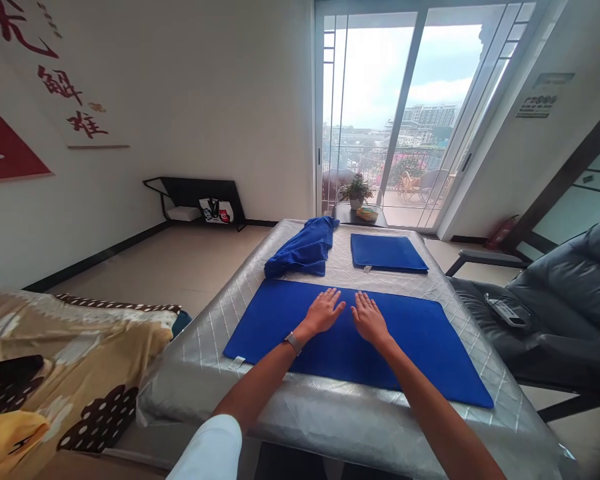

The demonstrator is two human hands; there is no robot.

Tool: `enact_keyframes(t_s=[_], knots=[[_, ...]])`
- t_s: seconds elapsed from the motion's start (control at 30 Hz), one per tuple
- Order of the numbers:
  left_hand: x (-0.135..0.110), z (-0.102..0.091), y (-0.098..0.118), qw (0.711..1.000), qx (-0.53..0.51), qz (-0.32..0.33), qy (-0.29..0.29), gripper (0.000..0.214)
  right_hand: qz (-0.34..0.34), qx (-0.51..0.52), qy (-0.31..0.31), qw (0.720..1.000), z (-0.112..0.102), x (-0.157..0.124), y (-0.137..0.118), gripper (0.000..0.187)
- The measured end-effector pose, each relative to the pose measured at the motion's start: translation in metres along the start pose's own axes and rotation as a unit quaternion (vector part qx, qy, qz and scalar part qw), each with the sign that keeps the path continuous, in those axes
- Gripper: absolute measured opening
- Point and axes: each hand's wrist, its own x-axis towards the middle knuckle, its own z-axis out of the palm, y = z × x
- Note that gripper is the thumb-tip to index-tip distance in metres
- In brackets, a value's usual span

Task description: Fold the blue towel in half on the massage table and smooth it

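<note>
A large blue towel (pixel 420 347) lies spread flat across the near part of a table covered in quilted silver cloth (pixel 190 380). My left hand (pixel 324 311) and my right hand (pixel 369 319) rest palm down side by side near the towel's far edge, fingers stretched out and holding nothing. A watch sits on my left wrist. Beyond them lie a crumpled blue towel (pixel 303 250) at the far left and a neatly folded blue towel (pixel 387 253) at the far right.
A dark recliner chair (pixel 560 300) with a remote on it stands right of the table. A patterned yellow blanket (pixel 55 353) lies at the left. Behind the table are a potted plant (pixel 357 191) and glass balcony doors.
</note>
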Motion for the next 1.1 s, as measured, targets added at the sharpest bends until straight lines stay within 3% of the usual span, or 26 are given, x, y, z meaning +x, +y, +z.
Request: enact_keyframes(t_s=[0.07, 0.17, 0.27, 0.43, 0.5, 0.57, 0.63, 0.7, 0.77, 0.87, 0.93, 1.0, 1.1], knots=[[0.0, 0.012, 0.02, 0.999, 0.012, 0.022, -0.031, 0.064, -0.006, 0.01, -0.034, 0.999, 0.008, 0.006, -0.022, 0.061], [-0.011, 0.013, 0.011, 0.998, 0.03, 0.009, -0.046, 0.067, 0.014, 0.006, -0.058, 0.998, 0.015, 0.002, -0.014, 0.063], [-0.036, -0.003, -0.038, 0.997, 0.046, -0.043, -0.049, 0.069, 0.055, -0.024, -0.051, 0.997, 0.013, -0.017, 0.037, 0.066], [-0.097, -0.039, -0.14, 0.975, 0.104, -0.193, -0.037, 0.074, 0.176, -0.072, -0.042, 0.981, -0.004, -0.065, 0.161, 0.068], [-0.114, -0.05, -0.166, 0.967, 0.114, -0.225, -0.045, 0.075, 0.22, -0.074, -0.04, 0.972, -0.012, -0.08, 0.196, 0.069], [-0.121, -0.057, -0.175, 0.963, 0.118, -0.239, -0.047, 0.076, 0.24, -0.079, -0.024, 0.967, -0.018, -0.089, 0.208, 0.069], [-0.118, -0.059, -0.165, 0.963, 0.118, -0.242, -0.03, 0.077, 0.229, -0.085, 0.015, 0.97, -0.022, -0.092, 0.194, 0.067], [-0.106, -0.055, -0.136, 0.97, 0.106, -0.217, -0.005, 0.077, 0.186, -0.079, 0.053, 0.978, -0.021, -0.09, 0.153, 0.066], [-0.091, -0.043, -0.092, 0.986, 0.078, -0.147, -0.002, 0.075, 0.11, -0.05, 0.055, 0.991, -0.016, -0.085, 0.094, 0.065], [-0.074, -0.02, -0.017, 0.999, 0.036, 0.007, -0.025, 0.07, 0.001, 0.002, 0.009, 1.0, -0.004, -0.078, 0.003, 0.066], [-0.072, -0.007, 0.02, 0.996, 0.02, 0.076, -0.041, 0.067, -0.027, 0.016, -0.031, 0.999, 0.005, -0.077, -0.036, 0.064], [-0.077, 0.0, 0.033, 0.993, 0.015, 0.105, -0.056, 0.067, -0.028, 0.018, -0.054, 0.998, 0.011, -0.08, -0.049, 0.064], [-0.095, -0.007, 0.007, 0.995, 0.028, 0.068, -0.068, 0.069, 0.006, 0.004, -0.056, 0.998, 0.014, -0.095, -0.019, 0.069]])
